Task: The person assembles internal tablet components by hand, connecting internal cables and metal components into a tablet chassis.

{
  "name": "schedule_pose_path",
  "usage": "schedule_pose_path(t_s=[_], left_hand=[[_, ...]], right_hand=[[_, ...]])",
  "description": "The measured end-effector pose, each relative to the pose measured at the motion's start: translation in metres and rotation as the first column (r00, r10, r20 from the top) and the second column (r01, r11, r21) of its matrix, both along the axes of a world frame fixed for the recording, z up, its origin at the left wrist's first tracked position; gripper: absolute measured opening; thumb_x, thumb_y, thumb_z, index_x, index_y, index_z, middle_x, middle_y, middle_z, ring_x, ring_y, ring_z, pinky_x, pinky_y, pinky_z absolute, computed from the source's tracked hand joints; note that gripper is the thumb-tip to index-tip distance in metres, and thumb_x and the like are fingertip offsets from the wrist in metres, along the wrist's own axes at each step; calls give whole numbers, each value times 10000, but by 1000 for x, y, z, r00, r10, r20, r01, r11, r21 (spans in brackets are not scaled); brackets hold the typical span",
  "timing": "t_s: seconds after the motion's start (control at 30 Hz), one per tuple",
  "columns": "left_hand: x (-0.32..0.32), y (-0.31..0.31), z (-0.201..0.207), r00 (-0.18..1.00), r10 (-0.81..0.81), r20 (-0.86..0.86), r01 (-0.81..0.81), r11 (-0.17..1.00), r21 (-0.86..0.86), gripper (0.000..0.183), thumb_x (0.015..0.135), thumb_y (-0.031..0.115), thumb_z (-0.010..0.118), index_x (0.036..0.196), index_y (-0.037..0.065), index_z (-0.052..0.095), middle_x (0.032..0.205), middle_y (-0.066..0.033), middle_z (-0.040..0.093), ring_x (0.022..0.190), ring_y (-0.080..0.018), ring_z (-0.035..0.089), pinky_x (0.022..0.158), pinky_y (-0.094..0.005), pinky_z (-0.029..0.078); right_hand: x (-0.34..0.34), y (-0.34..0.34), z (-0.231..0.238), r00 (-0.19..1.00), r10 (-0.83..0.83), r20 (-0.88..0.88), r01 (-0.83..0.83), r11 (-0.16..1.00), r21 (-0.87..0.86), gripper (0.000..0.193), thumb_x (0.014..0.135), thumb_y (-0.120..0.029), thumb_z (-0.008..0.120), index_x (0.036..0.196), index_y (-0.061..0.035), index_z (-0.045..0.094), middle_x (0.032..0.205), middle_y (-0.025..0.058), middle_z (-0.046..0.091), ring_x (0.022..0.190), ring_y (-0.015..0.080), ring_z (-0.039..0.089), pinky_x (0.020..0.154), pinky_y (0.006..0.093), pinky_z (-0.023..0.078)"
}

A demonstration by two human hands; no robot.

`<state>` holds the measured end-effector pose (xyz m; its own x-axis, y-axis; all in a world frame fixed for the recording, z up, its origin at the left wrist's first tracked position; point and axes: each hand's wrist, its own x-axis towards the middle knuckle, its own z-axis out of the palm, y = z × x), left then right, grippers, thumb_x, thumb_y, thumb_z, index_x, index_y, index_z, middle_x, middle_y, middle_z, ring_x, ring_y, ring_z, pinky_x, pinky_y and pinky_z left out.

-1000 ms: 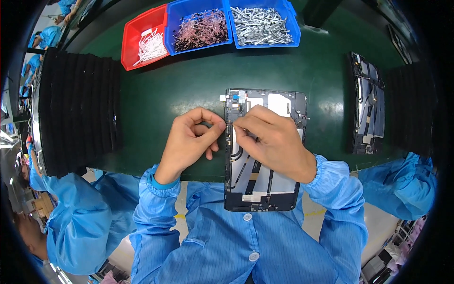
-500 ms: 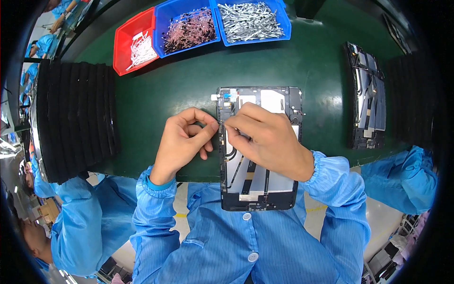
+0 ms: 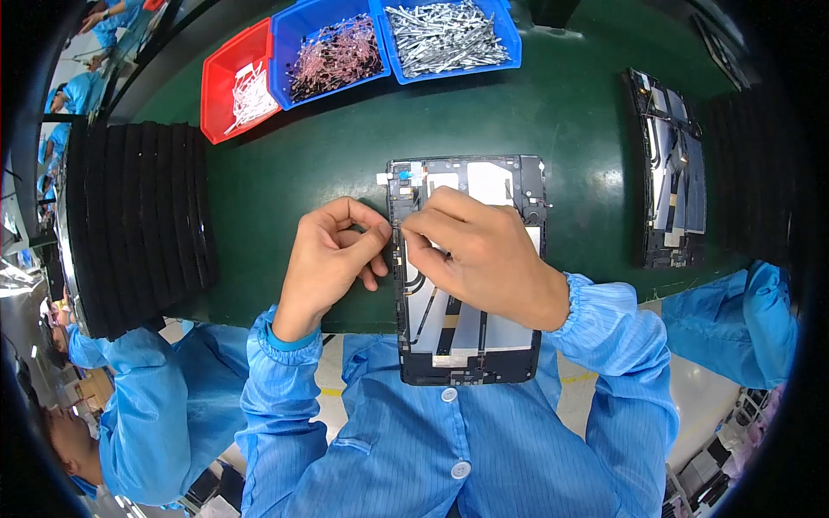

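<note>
An opened tablet [image 3: 509, 352] lies in front of me, its inner side up, with a black frame, silvery panels and dark cables showing. Its near end reaches past the table edge toward my jacket. My left hand [image 3: 338, 250] is at the tablet's left edge, thumb and forefinger pinched together; whatever is between them is too small to make out. Lying over the upper middle of the tablet, my right hand [image 3: 479, 250] pinches near the same left edge. Its fingertips are close to those of the left hand, and their contents are hidden.
Along the back stand a red bin [image 3: 216, 95] of white strips, a blue bin [image 3: 285, 60] of pinkish wired parts and another blue bin [image 3: 515, 43] of silvery strips. Black padded slabs [image 3: 142, 224] are stacked left. Another opened tablet [image 3: 673, 173] lies right. Co-workers' blue sleeves [image 3: 142, 406] flank me.
The whole scene has shifted slightly left in the picture. Both hands keep their pinch at the tablet's left edge, with hardly any movement against it.
</note>
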<state>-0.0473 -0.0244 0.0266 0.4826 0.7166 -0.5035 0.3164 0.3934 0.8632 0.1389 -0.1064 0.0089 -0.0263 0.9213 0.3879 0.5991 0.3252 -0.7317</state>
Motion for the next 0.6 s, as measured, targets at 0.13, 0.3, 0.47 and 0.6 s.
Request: schedule_pose_path(t_s=[0.13, 0.3, 0.47, 0.6], left_hand=[[1, -1, -2, 1000, 6, 2, -6, 1000, 25, 64, 898, -3, 642, 927, -53, 613, 844, -85, 656, 608, -99, 652, 457, -217, 506], [1, -2, -1, 1000, 10, -6, -9, 999, 40, 73, 892, 3, 649, 923, -50, 610, 842, -82, 652, 603, -103, 654, 454, -218, 503], [0, 1, -4, 999, -28, 23, 27, 999, 36, 116, 896, 32, 672, 952, -35, 596, 849, -74, 645, 587, -105, 647, 443, -216, 489], [2, 4, 3, 999, -48, 15, 47, 998, 40, 139, 900, 45, 680, 971, -17, 578, 847, -70, 637, 573, -103, 641, 437, -216, 486]], right_hand=[[0, -1, 0, 1000, 1, -3, -1, 1000, -21, 98, 795, -33, 726, 890, -35, 705, 783, 75, 587, 611, 226, 620, 523, 329, 494], [0, -4, 4, 996, -52, -68, 48, 998, -49, 100, 770, -26, 727, 859, -33, 682, 777, 88, 581, 626, 228, 618, 530, 328, 490], [1, -5, 9, 989, -126, -77, 120, 989, -85, 101, 743, -28, 725, 802, -27, 643, 761, 94, 573, 613, 223, 609, 523, 339, 480], [2, -2, 14, 993, -118, 20, 119, 983, -139, 89, 742, -60, 704, 776, -29, 628, 720, 96, 559, 592, 236, 590, 521, 365, 472]])
